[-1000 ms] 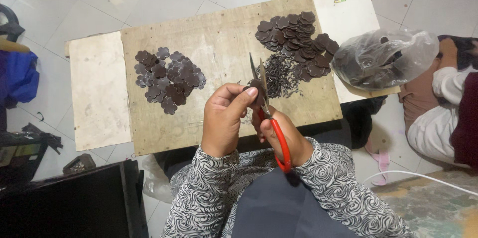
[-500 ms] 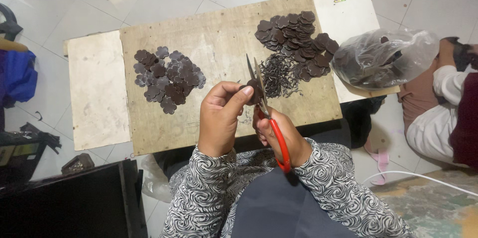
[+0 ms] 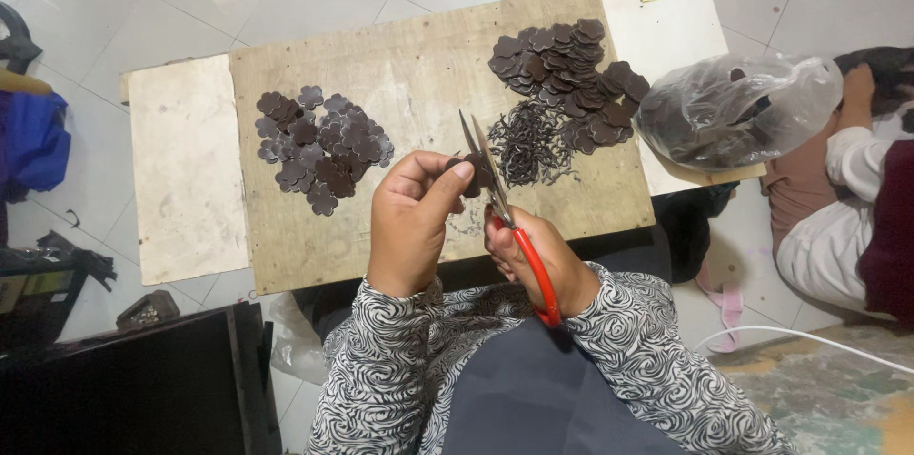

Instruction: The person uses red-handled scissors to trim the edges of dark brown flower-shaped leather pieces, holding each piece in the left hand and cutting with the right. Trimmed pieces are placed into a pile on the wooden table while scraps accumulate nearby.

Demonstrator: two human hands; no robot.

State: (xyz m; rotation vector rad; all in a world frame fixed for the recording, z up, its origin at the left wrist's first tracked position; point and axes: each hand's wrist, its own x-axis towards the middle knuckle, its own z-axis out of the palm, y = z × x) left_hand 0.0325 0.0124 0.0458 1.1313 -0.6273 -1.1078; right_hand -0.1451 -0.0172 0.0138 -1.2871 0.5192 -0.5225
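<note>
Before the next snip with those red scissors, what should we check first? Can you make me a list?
1. Scissors held firmly in the right hand: ok.
2. Blades open around the dark brown piece: ok, they stand slightly apart.
3. Left hand pinches the piece: ok.
4. Left fingertips clear of the blades: not ok, the thumb tip sits right beside them.
5. Pile of flower-shaped pieces and pile of round pieces out of the way on the wooden board: ok.
6. Cut line on the piece: cannot tell, too small to see.
</note>
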